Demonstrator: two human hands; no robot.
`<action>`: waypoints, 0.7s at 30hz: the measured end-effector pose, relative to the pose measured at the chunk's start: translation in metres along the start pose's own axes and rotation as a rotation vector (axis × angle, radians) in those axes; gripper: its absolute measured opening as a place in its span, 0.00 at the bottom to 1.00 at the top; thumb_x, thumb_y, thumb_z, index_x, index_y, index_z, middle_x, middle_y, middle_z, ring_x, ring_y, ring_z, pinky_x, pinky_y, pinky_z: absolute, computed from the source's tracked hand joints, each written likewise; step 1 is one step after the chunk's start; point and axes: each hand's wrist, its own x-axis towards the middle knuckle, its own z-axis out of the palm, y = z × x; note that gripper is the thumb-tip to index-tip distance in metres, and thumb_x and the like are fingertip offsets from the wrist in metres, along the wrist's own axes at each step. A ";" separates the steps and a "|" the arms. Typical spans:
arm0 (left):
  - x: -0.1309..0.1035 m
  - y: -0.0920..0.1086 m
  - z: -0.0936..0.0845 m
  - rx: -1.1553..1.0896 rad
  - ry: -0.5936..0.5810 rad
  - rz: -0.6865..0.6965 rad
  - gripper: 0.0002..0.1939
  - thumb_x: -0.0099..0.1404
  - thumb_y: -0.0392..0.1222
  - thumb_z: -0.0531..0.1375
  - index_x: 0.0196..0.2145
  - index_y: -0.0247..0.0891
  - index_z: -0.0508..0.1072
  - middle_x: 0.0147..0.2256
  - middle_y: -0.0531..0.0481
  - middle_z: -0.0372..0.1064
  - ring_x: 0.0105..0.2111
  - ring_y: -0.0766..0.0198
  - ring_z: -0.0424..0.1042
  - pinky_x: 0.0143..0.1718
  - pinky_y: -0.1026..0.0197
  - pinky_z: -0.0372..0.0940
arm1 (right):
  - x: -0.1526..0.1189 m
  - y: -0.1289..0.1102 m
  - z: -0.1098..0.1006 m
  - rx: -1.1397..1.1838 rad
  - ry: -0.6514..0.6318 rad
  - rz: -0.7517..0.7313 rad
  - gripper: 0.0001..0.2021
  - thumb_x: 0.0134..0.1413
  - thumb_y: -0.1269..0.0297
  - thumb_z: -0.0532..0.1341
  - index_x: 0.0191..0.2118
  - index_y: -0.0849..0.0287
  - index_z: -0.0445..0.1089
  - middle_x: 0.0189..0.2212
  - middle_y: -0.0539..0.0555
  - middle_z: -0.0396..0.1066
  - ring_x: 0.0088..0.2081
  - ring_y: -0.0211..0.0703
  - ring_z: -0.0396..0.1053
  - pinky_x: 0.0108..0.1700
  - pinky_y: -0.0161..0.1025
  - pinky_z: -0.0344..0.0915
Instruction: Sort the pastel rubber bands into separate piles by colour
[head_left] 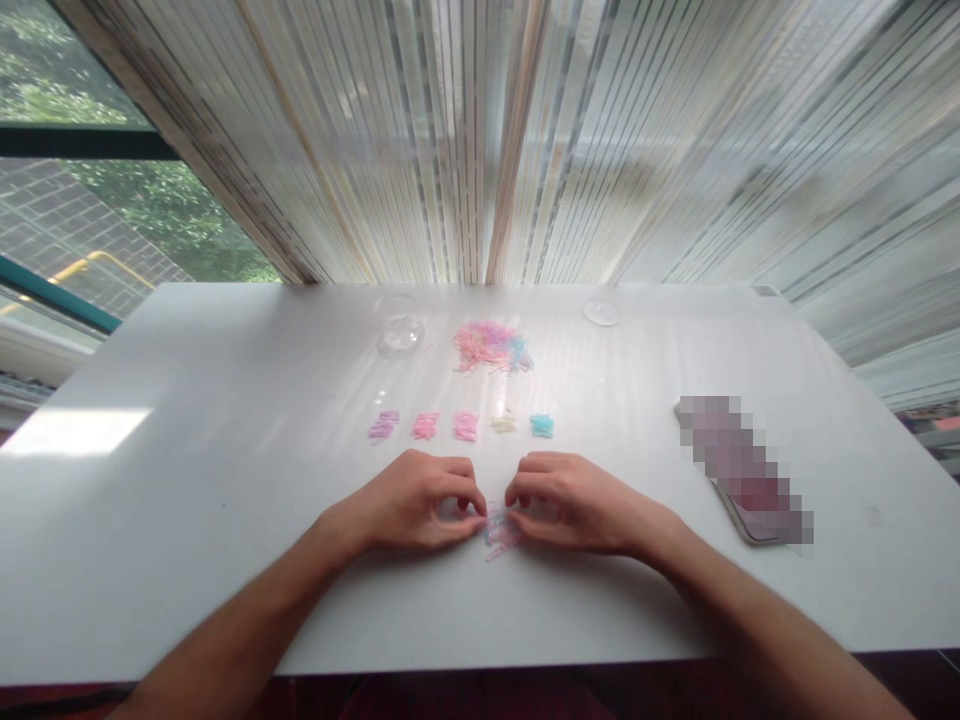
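A small loose pile of thin pastel pieces, shaped like narrow loops (pixel 501 545), lies on the white table; their exact kind is too small to make out. My left hand (pixel 424 500) is at the pile's left side, thumb and forefinger pinched together. From the right, my right hand (pixel 574 505) reaches the same pile with its fingertips closed. Whatever either pinch holds is hidden. Beyond my hands is a row of sorted groups: purple (pixel 384 427), pink (pixel 425 426), another pink (pixel 466 426), pale yellow (pixel 503 424) and blue (pixel 541 426).
A larger mixed heap of pastel pieces (pixel 491 346) lies farther back. Behind the row stand a clear round container (pixel 401 333) at left and a clear lid-like disc (pixel 602 313) at right. A blurred-out phone (pixel 750 480) rests at right. Striped curtains (pixel 480 150) hang along the table's (pixel 225 570) far edge.
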 end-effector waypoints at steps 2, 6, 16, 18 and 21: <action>0.001 0.000 0.000 -0.022 0.011 0.003 0.06 0.62 0.34 0.64 0.36 0.42 0.81 0.32 0.54 0.74 0.27 0.70 0.71 0.30 0.68 0.62 | -0.001 0.001 0.001 0.015 0.023 -0.012 0.04 0.62 0.67 0.63 0.39 0.58 0.76 0.31 0.52 0.72 0.31 0.40 0.68 0.35 0.36 0.62; 0.002 0.002 -0.001 -0.073 0.052 0.026 0.05 0.64 0.35 0.64 0.35 0.40 0.80 0.32 0.52 0.75 0.29 0.69 0.72 0.31 0.68 0.64 | -0.001 0.001 0.004 0.040 0.074 -0.042 0.07 0.62 0.61 0.65 0.39 0.59 0.76 0.30 0.52 0.72 0.31 0.40 0.68 0.34 0.37 0.61; 0.004 0.005 0.004 -0.132 0.136 0.027 0.04 0.65 0.35 0.63 0.34 0.37 0.79 0.25 0.56 0.74 0.21 0.73 0.64 0.23 0.70 0.57 | 0.002 -0.003 0.012 0.089 0.235 -0.103 0.09 0.65 0.60 0.63 0.35 0.58 0.74 0.27 0.51 0.73 0.29 0.38 0.67 0.33 0.35 0.62; 0.005 0.005 0.004 -0.131 0.151 0.025 0.04 0.66 0.35 0.62 0.34 0.37 0.78 0.24 0.56 0.73 0.20 0.74 0.61 0.22 0.69 0.55 | 0.003 -0.004 0.012 0.089 0.240 -0.091 0.10 0.66 0.60 0.62 0.34 0.58 0.74 0.27 0.51 0.73 0.28 0.38 0.67 0.33 0.35 0.62; 0.005 0.005 0.004 -0.133 0.163 0.026 0.03 0.65 0.36 0.63 0.35 0.37 0.78 0.25 0.56 0.72 0.20 0.73 0.59 0.22 0.69 0.54 | 0.004 -0.004 0.012 0.088 0.241 -0.078 0.10 0.66 0.61 0.61 0.34 0.58 0.74 0.27 0.51 0.72 0.29 0.38 0.67 0.33 0.35 0.62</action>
